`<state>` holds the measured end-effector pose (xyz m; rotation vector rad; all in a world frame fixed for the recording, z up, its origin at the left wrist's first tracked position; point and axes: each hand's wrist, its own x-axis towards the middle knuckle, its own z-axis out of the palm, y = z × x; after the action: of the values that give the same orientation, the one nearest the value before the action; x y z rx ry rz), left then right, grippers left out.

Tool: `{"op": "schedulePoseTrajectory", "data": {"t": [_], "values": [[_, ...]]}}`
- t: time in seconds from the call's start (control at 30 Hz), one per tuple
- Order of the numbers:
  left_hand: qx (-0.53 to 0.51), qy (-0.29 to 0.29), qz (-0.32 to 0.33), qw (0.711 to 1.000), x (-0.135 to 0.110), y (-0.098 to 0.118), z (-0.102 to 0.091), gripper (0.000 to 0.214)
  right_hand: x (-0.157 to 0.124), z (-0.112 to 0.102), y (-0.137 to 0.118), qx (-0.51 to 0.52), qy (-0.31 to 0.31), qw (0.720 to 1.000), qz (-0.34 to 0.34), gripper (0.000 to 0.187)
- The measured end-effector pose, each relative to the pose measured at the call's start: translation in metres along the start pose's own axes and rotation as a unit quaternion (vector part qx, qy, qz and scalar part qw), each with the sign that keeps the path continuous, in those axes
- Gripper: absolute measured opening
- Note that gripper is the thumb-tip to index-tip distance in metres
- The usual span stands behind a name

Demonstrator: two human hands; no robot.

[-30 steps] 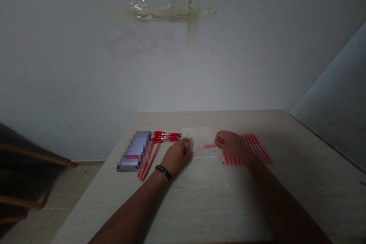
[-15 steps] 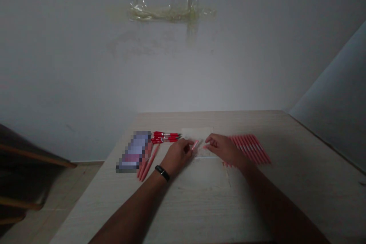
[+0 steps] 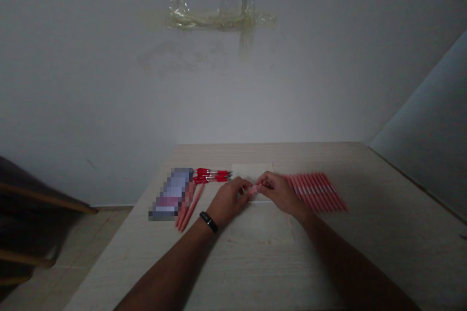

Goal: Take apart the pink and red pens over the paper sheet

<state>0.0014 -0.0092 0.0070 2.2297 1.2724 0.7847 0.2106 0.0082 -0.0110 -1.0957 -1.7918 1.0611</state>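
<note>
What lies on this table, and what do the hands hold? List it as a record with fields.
left hand: pinches one end of a small pink piece; black wristband on the wrist
right hand: pinches the other end
under the hands: pale sheet on the wooden table
right of the hands: row of pink pens
left of the hands: red pens, loose pink pens, blurred box

Red pens (image 3: 212,175) are lying just beyond my left hand (image 3: 229,200); a row of pink pen barrels (image 3: 316,190) is lying beside my right hand (image 3: 279,193).
</note>
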Motion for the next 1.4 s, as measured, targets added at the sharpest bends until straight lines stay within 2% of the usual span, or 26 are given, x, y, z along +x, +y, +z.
{"op": "schedulePoseTrajectory", "data": {"t": [0.13, 0.3, 0.43, 0.63, 0.8, 1.03, 1.4], "values": [[-0.003, 0.029, -0.027, 0.999, 0.000, -0.007, 0.002, 0.028, 0.001, -0.005, 0.003, 0.028, 0.040, 0.999, 0.006, 0.022], [-0.031, 0.037, -0.028, 0.998, 0.000, -0.011, 0.005, 0.029, 0.001, -0.006, 0.005, 0.038, 0.043, 0.998, 0.012, 0.021], [-0.043, 0.039, -0.017, 0.998, 0.000, -0.008, 0.004, 0.030, 0.000, -0.003, 0.003, 0.045, 0.034, 0.998, -0.002, 0.023], [-0.036, 0.038, -0.037, 0.998, 0.000, -0.006, 0.002, 0.029, 0.000, -0.003, 0.000, 0.049, 0.022, 0.999, 0.008, 0.026], [-0.010, 0.047, -0.024, 0.999, 0.001, -0.008, 0.001, 0.023, -0.001, -0.002, 0.000, 0.056, -0.003, 0.998, 0.016, 0.028], [0.015, 0.060, -0.002, 0.998, 0.001, -0.008, -0.004, 0.020, 0.000, -0.005, 0.007, 0.039, -0.001, 0.999, 0.028, 0.022], [-0.033, 0.067, 0.000, 0.997, 0.002, -0.008, 0.001, 0.023, -0.001, 0.002, 0.013, 0.068, -0.065, 0.994, 0.047, 0.016]]}}
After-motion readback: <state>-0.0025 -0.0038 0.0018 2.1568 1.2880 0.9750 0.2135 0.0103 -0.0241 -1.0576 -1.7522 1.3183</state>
